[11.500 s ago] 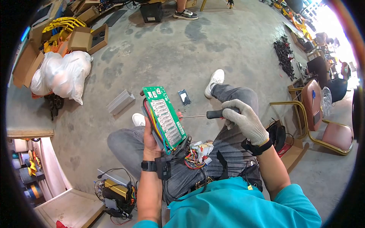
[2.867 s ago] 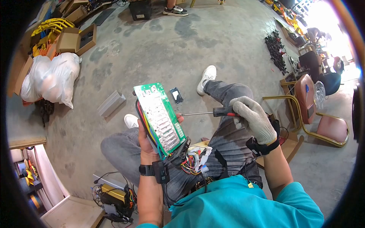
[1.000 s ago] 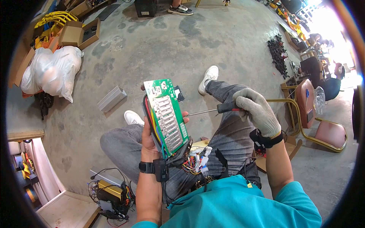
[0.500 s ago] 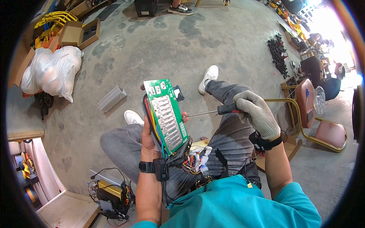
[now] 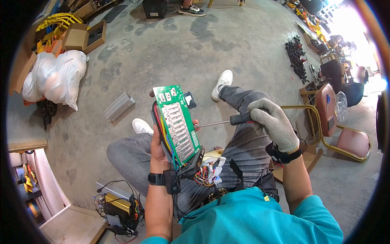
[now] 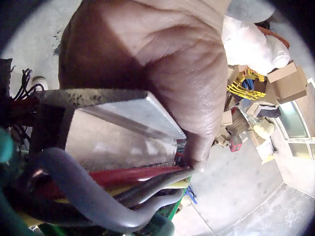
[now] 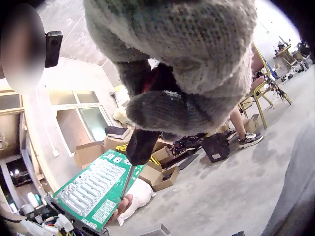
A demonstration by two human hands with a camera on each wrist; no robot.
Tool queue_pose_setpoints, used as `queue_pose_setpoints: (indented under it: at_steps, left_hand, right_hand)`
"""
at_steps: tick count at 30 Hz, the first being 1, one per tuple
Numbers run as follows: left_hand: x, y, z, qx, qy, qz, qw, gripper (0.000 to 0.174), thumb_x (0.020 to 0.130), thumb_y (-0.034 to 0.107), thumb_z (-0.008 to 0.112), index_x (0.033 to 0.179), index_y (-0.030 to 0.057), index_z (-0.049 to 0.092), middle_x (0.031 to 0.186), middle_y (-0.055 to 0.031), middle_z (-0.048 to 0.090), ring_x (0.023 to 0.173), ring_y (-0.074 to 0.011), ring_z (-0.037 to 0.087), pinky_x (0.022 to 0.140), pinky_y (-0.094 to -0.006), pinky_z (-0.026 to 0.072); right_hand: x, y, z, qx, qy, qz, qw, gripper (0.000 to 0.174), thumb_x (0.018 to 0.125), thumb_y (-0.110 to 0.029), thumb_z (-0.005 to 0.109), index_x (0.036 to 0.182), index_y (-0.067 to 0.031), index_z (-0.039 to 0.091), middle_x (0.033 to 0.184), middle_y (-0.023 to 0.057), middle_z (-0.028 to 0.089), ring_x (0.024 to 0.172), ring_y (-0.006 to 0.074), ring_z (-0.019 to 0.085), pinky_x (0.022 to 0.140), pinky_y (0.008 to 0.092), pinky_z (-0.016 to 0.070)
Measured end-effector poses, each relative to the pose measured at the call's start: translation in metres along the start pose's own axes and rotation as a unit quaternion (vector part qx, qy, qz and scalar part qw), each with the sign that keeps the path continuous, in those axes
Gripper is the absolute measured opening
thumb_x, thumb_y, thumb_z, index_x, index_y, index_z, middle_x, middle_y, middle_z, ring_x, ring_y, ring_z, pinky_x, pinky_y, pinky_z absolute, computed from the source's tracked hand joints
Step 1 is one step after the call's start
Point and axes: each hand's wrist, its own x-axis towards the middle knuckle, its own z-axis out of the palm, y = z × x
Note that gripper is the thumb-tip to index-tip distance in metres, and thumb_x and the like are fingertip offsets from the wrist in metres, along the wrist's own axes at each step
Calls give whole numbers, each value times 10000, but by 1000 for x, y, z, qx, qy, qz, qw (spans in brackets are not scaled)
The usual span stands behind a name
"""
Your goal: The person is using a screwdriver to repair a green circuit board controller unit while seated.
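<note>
My bare left hand [image 5: 158, 148] grips a green circuit board [image 5: 190, 134] from its left side, fingertips showing past the right edge. Rows of silvery solder cover the board's upward face. In the left wrist view, an aluminium heat sink [image 6: 123, 137] lies against my palm, with thick red, black, yellow and grey wires [image 6: 108, 206] beside it. My gloved right hand [image 5: 275, 124] holds a screwdriver [image 5: 239, 118] by its black and red handle. Its shaft points left, with the tip right at the board's edge by my left fingertips; the screw end is hidden.
A bundle of coloured wires with white connectors [image 5: 211, 171] lies in my lap. On the floor are an aluminium profile [image 5: 119, 106], a small black item [image 5: 189, 100], a wired gold and black unit [image 5: 120, 205] and white bags [image 5: 61, 79]. A chair [image 5: 325, 110] stands right.
The screwdriver tip stays at the board's right edge throughout. My right hand and the handle shift slightly, and the handle's red part shows differently. My left hand keeps its hold on the board.
</note>
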Motion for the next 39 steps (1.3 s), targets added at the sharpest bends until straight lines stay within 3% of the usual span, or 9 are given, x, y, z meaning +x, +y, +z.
queue_pose_setpoints:
  at_steps: [23,29,34,39]
  left_hand:
    - [-4,1,-4,-45,-10,-30,998,1086,900,748,669,1641,32,326,1518,-375,489,1418,-500,520,1063,-561,571]
    - [-2,0,-9,-20,5,-27,999,1096,903,770,643,1646,34,315,1511,-411,466,1418,-542,494,1051,-604,566]
    - [-2,1,-9,-20,1,-27,999,1066,918,747,647,1644,38,323,1510,-410,471,1425,-522,498,1054,-584,568]
    - [-3,4,-8,12,-14,-30,999,1041,948,742,603,1649,31,311,1546,-351,485,1439,-468,510,1123,-561,519]
  right_hand:
    - [2,1,-3,-15,20,-39,999,249,988,-187,670,1139,9,697,861,31,651,709,80,607,640,249,503]
    - [-8,-9,6,-43,21,-50,998,237,955,-151,705,1138,-1,698,870,36,663,735,79,607,669,258,502]
    - [-7,-3,9,-114,27,-111,987,260,932,-133,726,1156,-4,697,898,56,694,820,116,648,760,288,523]
    - [-8,-8,12,-112,25,-98,989,263,929,-133,732,1155,-3,698,920,65,705,861,124,657,795,292,529]
